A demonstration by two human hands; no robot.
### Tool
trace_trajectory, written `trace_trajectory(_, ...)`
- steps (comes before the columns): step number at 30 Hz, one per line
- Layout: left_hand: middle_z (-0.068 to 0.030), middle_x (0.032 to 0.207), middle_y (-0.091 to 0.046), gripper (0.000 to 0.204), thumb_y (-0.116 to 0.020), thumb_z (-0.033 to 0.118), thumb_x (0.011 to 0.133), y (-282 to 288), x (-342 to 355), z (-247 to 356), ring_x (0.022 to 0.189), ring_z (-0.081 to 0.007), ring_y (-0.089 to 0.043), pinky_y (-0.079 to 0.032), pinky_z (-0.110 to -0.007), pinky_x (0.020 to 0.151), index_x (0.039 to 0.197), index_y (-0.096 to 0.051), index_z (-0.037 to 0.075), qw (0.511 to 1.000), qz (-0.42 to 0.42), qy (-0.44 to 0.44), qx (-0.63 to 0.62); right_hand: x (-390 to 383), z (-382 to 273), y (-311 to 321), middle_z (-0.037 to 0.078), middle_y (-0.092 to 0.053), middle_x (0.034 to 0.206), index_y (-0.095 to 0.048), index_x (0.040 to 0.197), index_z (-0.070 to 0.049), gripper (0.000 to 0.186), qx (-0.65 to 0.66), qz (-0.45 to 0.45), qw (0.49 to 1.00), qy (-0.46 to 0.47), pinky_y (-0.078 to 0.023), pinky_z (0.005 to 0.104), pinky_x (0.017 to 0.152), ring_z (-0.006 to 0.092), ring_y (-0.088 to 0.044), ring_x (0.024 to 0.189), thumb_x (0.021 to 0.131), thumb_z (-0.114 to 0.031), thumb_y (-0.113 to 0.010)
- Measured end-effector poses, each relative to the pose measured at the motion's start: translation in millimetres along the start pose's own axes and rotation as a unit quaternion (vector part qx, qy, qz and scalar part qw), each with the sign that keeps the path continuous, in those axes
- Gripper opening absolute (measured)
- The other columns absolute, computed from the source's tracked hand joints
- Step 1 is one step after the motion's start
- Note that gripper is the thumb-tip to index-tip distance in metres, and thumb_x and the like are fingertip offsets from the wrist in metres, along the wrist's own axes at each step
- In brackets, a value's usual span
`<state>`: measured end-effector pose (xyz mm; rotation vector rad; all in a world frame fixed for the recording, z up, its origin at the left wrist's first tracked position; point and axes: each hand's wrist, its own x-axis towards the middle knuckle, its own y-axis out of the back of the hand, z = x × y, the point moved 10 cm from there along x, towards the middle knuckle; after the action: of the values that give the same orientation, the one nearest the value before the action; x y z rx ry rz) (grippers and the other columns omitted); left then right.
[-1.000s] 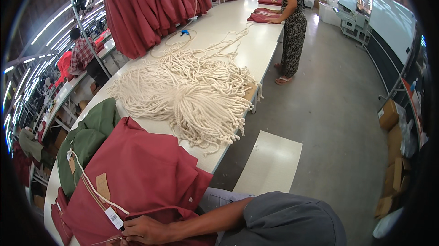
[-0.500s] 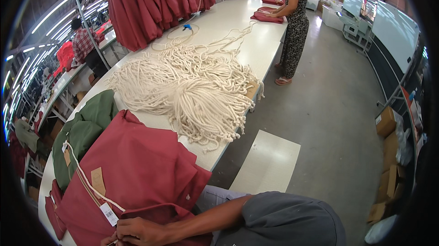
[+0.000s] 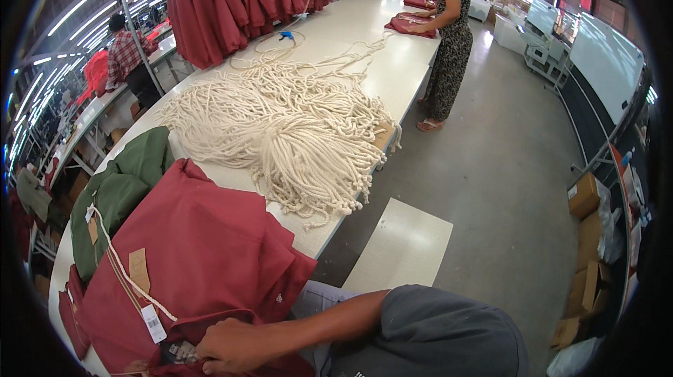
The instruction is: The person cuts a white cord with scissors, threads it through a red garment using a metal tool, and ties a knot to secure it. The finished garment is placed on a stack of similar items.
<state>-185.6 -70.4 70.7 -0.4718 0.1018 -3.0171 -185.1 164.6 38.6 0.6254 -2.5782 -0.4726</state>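
Evidently, we are working at the opening of a maroon cloth bundle (image 3: 203, 237) lying on the near end of a pale table (image 3: 392, 61). By our judgement the step is handling that opening; the next move calls for keeping its edge parted. Our right hand (image 3: 235, 345) bends down at the edge, fingers curled close together, though we cannot tell whether they pinch cloth. Its forearm slants in from the right. Our left hand (image 3: 137, 365) barely shows, its grip unclear. Beyond lie green cloth (image 3: 126, 191) and heaped cream cords (image 3: 280, 138).
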Motion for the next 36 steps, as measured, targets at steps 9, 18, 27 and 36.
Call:
trace_trajectory(9,-0.0047,0.090,-0.063,0.017,-0.067,0.016,0.101,23.4,10.0,-2.9,0.072,-0.0104,-0.051,-0.043,-0.023,0.066,0.111,-0.063,0.002,0.987,0.159,-0.024,-0.003,-22.4,-4.9,27.3,0.022,-0.068,0.078,-0.070,0.076,-0.001,0.037,-0.079,-0.047,0.995,-0.050,-0.054,0.0526,0.075,0.0419,-0.067,0.084,0.089,-0.035,-0.068)
trace_trajectory(18,-0.0048,0.086,-0.062,0.016,-0.066,0.017,0.102,10.2,4.6,2.7,0.066,-0.0097,-0.050,-0.041,-0.023,0.060,0.108,-0.062,0.002,0.982,0.175,0.005,0.073,-12.1,-28.9,14.5,0.018,-0.068,0.082,-0.065,0.095,-0.003,0.032,-0.049,0.044,0.993,0.098,-0.054,0.0495,0.066,0.0397,-0.069,0.081,0.088,-0.033,-0.073)
trace_trajectory(27,-0.0033,0.080,-0.059,0.014,-0.064,0.016,0.104,-35.1,-5.6,15.9,0.060,-0.0081,-0.045,-0.037,-0.022,0.055,0.099,-0.057,0.004,0.992,0.025,-0.058,0.109,34.7,-26.4,-12.6,0.022,-0.066,0.078,-0.064,0.088,-0.002,0.032,0.042,0.077,0.995,0.047,-0.051,0.0519,0.062,0.0434,-0.068,0.076,0.090,-0.033,-0.071)
trace_trajectory(36,-0.0047,0.092,-0.064,0.016,-0.066,0.021,0.102,18.6,8.0,1.2,0.075,-0.0170,-0.057,-0.049,-0.029,0.064,0.105,-0.059,0.007,0.972,0.210,-0.005,-0.101,10.3,-25.9,-2.3,0.021,-0.066,0.072,-0.064,0.088,-0.002,0.034,0.060,0.062,0.991,0.097,-0.049,0.0521,0.057,0.0425,-0.067,0.066,0.092,-0.035,-0.068)
